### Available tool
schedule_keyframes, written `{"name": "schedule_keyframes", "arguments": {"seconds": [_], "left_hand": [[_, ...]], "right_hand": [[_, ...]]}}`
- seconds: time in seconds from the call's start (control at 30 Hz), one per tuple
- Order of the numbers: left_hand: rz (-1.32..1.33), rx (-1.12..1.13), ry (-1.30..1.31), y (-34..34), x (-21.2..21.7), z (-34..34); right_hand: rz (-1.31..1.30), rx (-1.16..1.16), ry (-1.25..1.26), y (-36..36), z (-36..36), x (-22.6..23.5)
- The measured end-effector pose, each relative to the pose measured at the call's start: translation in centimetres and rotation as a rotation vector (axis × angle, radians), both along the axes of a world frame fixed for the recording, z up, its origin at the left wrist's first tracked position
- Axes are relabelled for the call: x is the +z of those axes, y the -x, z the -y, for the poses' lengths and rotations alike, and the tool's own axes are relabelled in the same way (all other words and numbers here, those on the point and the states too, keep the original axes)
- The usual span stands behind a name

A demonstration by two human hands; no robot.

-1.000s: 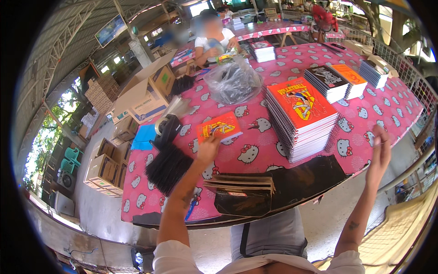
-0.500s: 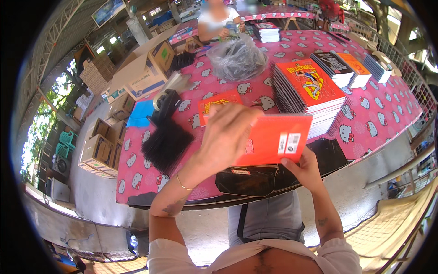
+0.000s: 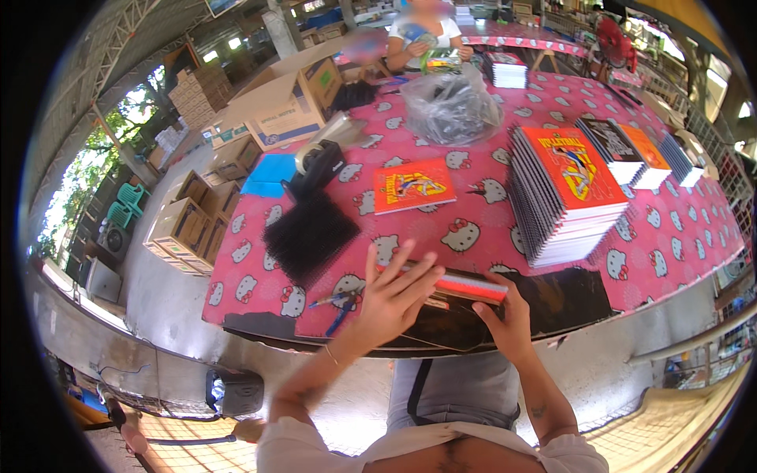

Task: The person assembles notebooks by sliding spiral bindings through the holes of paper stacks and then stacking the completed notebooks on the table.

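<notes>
Near the front of the table, a red-covered notebook [image 3: 467,285] is seen nearly edge-on. My right hand [image 3: 509,317] grips its right end, thumb on the near side. My left hand [image 3: 400,298] is at its left end, fingers stretched and spread, seemingly resting against it. Beyond my hands lies a single orange-red book cover [image 3: 414,186] with a cartoon figure. To the right stands a tall stack of spiral notebooks [image 3: 569,177] with matching covers. Left of my left hand lie a bundle of black binding coils [image 3: 309,236] and a blue-handled tool [image 3: 341,319].
A black tape dispenser [image 3: 317,169] and blue sheet [image 3: 272,175] lie at the left, near a cardboard box [image 3: 288,110]. A plastic bag [image 3: 451,110] sits mid-table. More notebook stacks [image 3: 611,146] stand at the right. A person [image 3: 426,43] handles items across the table.
The notebook has tipped from showing its red back to nearly edge-on and come lower. My left hand has opened from its hold and moved down, uncovering the cover behind. The view has shifted.
</notes>
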State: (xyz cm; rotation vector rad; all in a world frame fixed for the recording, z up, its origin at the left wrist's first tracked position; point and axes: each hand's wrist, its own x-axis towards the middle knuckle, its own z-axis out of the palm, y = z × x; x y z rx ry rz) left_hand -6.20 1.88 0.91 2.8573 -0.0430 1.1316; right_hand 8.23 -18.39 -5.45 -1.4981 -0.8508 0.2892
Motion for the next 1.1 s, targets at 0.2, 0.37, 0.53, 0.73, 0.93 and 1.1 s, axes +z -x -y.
{"name": "schedule_keyframes", "arguments": {"seconds": [0.2,0.37,0.53,0.73,0.93,1.1], "left_hand": [[0.377,0.223,1.449,2.2,-11.3,-1.1],[-0.350,0.496,0.500,0.6,-7.0,-6.9],[-0.220,0.688,-0.171,2.6,-11.2,-17.5],[0.089,0.463,-0.008,1.5,-6.5,-12.0],[0.054,0.139,0.406,0.5,-0.1,-1.2],[0.134,0.074,0.609,1.0,-1.3,1.0]], "right_hand": [[-0.145,0.044,-0.175,0.8,-1.5,-1.2],[0.036,-0.094,-0.124,-5.4,2.8,-3.9],[0.045,-0.056,-0.170,-5.1,2.9,-2.9],[0.830,-0.295,0.010,-1.0,2.2,7.1],[0.966,-0.047,0.191,0.0,-6.2,5.5],[0.973,-0.076,0.140,0.1,-6.5,5.9]]}}
